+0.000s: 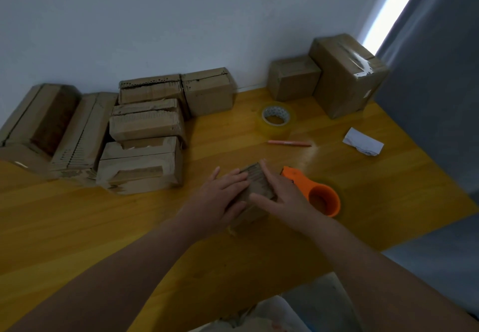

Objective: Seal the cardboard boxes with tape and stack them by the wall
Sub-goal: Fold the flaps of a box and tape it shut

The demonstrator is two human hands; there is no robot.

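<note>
Wooden table (124, 228): left hand (220, 198), right hand (283, 196) press straight fingers (268, 173) on box (255, 177).

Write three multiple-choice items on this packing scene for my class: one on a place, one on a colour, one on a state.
1. Where on the yellow wooden table is the orange plastic tape dispenser?
A. Just right of the small brown cardboard box under the hands
B. At the table's far left edge
C. Held in the air

2. What colour is the thin pen lying on the table?
A. Blue
B. Pink
C. Green

3. What are the left hand and the right hand doing?
A. Hanging off the table
B. Raised in the air
C. Resting on the small box, fingers laid flat

Answers: 1 A, the dispenser lies at the box's right side; 2 B, the pen is pink; 3 C, both hands lie on the box.
</note>
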